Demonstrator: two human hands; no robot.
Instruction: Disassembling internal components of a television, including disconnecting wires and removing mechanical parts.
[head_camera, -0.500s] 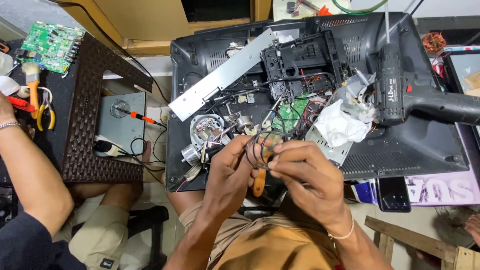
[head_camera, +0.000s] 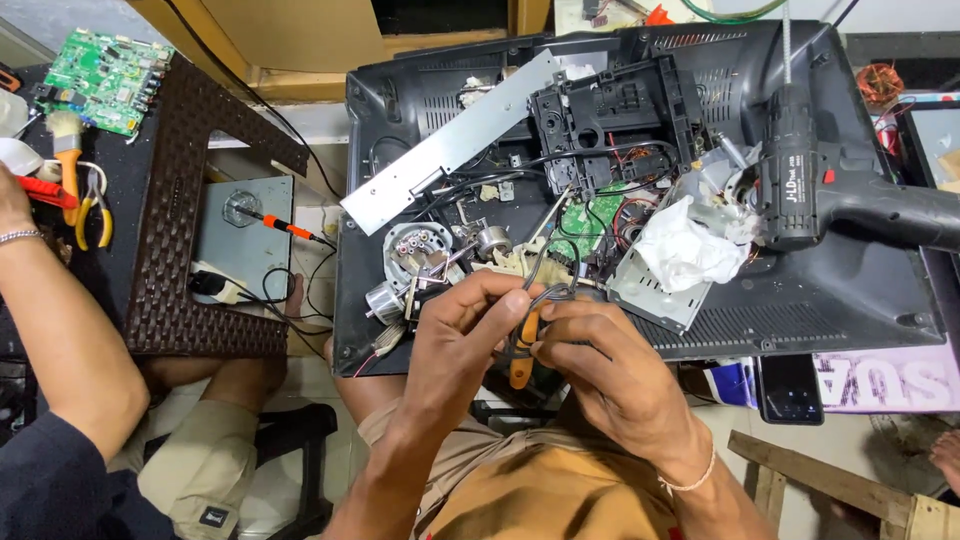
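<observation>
My left hand (head_camera: 462, 335) and right hand (head_camera: 600, 365) both pinch a thin dark wire bundle (head_camera: 548, 292) above orange-handled pliers (head_camera: 521, 352).

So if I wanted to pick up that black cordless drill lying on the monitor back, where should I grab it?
Take the black cordless drill by its handle, coming from the right: the handle sticks out sideways, bare and clear of the parts beside the drill's body.

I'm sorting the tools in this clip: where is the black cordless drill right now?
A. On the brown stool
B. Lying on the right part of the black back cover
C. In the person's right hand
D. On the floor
B: the black cordless drill lies untouched on the black back cover, while both hands hold bundled wires lower down.
</observation>
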